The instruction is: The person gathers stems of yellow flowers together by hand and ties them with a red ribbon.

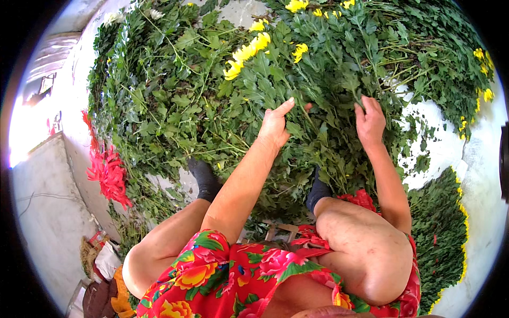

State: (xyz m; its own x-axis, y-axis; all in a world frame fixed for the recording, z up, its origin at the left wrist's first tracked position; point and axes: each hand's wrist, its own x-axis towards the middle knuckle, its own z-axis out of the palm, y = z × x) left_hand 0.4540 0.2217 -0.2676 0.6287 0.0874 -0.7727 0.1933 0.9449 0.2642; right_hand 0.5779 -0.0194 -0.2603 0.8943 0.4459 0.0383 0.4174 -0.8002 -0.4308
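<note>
My left hand [276, 124] grips a small bunch of leafy chrysanthemum stems [274, 81], thumb extended along them. Yellow chrysanthemum blooms [247, 52] line up at the bunch's far end. To the right, my right hand [370, 119] has its thumb and fingers pinched around a single chrysanthemum stem [355, 88], whose flower end I cannot make out among the foliage. Beneath both hands spreads a deep heap of cut green chrysanthemum stems [334, 151].
Red ties [108, 173] hang at the left, beside a concrete block [49, 190]. Stacked yellow-flowered bundles [435, 234] line the right wall. My feet in dark socks [204, 179] rest among the leaves. A wooden frame [280, 230] shows below me.
</note>
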